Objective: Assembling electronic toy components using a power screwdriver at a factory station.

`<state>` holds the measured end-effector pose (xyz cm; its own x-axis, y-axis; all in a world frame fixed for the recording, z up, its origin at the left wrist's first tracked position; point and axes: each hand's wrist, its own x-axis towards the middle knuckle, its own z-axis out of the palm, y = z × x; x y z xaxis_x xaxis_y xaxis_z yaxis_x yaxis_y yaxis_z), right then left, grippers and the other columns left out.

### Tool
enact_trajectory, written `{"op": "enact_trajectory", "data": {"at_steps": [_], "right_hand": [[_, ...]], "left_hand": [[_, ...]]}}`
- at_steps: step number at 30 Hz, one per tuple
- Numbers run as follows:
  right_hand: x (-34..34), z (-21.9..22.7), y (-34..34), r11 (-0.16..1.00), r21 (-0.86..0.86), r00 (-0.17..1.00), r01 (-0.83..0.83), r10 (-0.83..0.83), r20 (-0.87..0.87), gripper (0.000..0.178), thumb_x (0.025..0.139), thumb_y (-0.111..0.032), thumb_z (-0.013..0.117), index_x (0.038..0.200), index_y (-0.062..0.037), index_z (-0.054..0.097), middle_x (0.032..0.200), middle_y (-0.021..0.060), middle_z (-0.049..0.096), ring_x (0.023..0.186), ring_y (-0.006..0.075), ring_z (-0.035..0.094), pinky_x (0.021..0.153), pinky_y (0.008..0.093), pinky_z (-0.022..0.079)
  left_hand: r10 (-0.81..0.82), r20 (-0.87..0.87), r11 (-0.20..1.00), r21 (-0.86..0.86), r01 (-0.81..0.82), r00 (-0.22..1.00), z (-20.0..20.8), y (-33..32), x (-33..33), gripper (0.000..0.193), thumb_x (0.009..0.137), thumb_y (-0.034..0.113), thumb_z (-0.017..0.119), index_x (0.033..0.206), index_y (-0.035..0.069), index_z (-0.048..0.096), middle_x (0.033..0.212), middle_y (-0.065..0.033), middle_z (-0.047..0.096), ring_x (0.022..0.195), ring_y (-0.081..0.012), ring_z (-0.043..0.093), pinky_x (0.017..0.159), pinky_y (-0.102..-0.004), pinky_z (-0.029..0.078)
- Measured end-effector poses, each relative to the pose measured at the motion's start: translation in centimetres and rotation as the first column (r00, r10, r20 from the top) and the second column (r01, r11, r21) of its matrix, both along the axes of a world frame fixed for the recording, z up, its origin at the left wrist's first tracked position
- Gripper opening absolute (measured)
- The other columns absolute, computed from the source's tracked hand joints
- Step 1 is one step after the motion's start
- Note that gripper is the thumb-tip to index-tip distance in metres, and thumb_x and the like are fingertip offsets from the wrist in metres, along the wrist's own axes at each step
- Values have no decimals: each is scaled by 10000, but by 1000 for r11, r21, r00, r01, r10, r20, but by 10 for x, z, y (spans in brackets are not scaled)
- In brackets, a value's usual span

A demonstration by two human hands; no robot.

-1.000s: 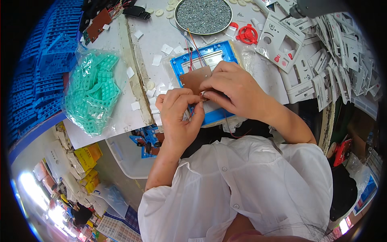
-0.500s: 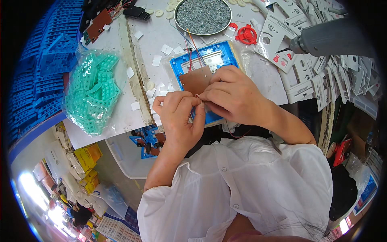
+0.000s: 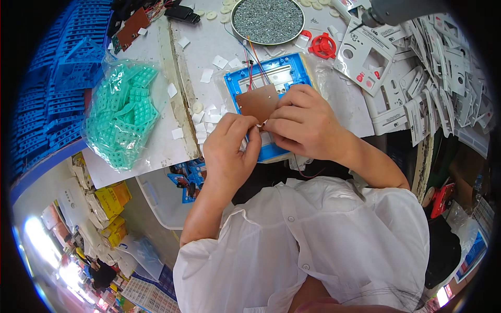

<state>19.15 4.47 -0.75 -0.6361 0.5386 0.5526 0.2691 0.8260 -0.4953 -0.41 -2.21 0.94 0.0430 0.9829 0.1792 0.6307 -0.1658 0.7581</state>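
A brown circuit board (image 3: 257,103) lies tilted over a blue plastic housing (image 3: 292,65), with thin red, orange and dark wires (image 3: 254,65) rising from its far side. At the board's near edge, the fingertips of my left hand (image 3: 229,143) and my right hand (image 3: 308,122) come together in a pinch. A tiny white piece (image 3: 261,125) shows between them; its kind is too small to make out. My right fingers also overlap the board's right edge, hiding part of it and of the housing.
A round tray (image 3: 233,26) of small screws stands beyond the housing. At upper right hangs a grey power screwdriver (image 3: 396,11) over white printed panels (image 3: 365,57). To the left lie bagged green keypads (image 3: 125,112) and stacked blue plastic parts (image 3: 57,88). Red rings (image 3: 322,47) sit nearby.
The screwdriver has swung away, toward the far edge of the view. My fingertips remain together at the board's near edge, where a white piece now shows between them.
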Motion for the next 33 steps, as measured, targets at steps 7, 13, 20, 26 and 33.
{"op": "enact_trajectory", "data": {"at_steps": [7, 13, 20, 26, 33], "right_hand": [[0, 2, 2, 995, 55, 997, -80, 79, 28, 217, 682, -166, 788, 877, -127, 699, 865, -15, 662, 915, 207, 611, 926, 421, 484], [5, -4, 5, 982, 101, 987, -160, 156, 49, 228, 687, -150, 762, 906, -103, 716, 904, 1, 685, 895, 219, 609, 917, 437, 496], [6, -2, 2, 983, 107, 986, -148, 138, 92, 249, 680, -140, 771, 924, -104, 736, 936, 8, 698, 905, 227, 613, 923, 447, 495], [15, 5, -9, 997, 48, 994, -55, 50, 102, 234, 690, -138, 753, 921, -107, 729, 907, 10, 661, 970, 238, 603, 958, 444, 471], [23, 5, -31, 999, -19, 988, -41, 44, 151, 243, 716, -134, 766, 953, -89, 739, 890, 26, 632, 978, 246, 594, 933, 463, 469]], "left_hand": [[193, 569, 780, -583, 227, 799, 16, 9, -15, 123, 957, 31, 663, 1066, -21, 647, 853, -51, 717, 685, -77, 662, 603, -234, 544], [123, 572, 522, -732, 438, 811, 23, 40, -37, 107, 953, 31, 686, 1029, -13, 626, 853, -63, 715, 704, -100, 691, 615, -232, 559], [140, 631, 588, -673, 448, 763, 19, 31, -34, 121, 939, 6, 700, 1042, -24, 643, 908, -72, 726, 764, -102, 711, 665, -232, 575], [76, 297, 766, -628, 135, 952, 23, 4, -11, 124, 942, 11, 696, 1049, -30, 649, 895, -67, 728, 763, -79, 697, 667, -213, 555], [68, 8, 928, -366, -61, 998, 20, -14, 12, 120, 884, 58, 759, 874, -7, 659, 750, -55, 674, 646, -103, 626, 554, -272, 462]]}}
